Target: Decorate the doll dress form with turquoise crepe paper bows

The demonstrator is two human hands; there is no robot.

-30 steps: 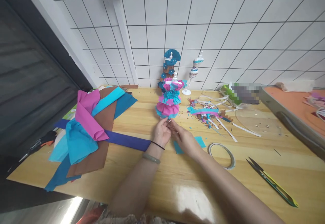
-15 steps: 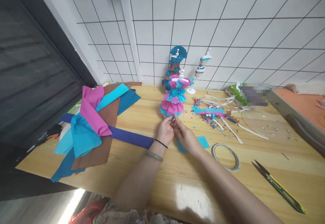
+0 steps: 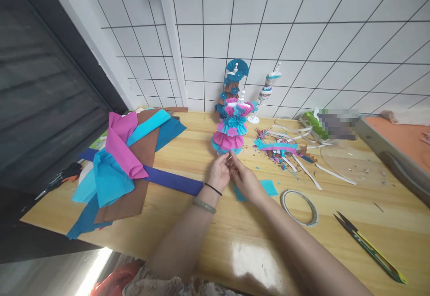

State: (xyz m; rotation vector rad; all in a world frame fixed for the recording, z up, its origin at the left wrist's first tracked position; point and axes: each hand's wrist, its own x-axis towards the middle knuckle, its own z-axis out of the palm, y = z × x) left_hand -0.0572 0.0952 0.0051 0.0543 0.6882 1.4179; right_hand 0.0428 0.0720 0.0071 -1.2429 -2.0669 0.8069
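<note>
My left hand (image 3: 219, 174) and my right hand (image 3: 245, 178) meet over the wooden table (image 3: 201, 224), fingertips pinched together on something too small to make out. They sit just below the hem of a pink and blue crepe-paper dress on a small mannequin (image 3: 231, 128). A blue paper piece (image 3: 268, 187) lies under and beside my right hand. A purple paper strip (image 3: 168, 180) runs up to my left wrist.
Crepe-paper sheets (image 3: 117, 166) are piled at the left. Two more mannequins (image 3: 235, 79) (image 3: 267, 92) stand by the tiled wall. Paper scraps (image 3: 282, 150), a tape ring (image 3: 298, 206), snips (image 3: 367, 246) and a tray (image 3: 389, 148) lie right.
The view has shifted slightly. Both hands stay pinched together just below the dress, a little closer to its hem than a second ago.
</note>
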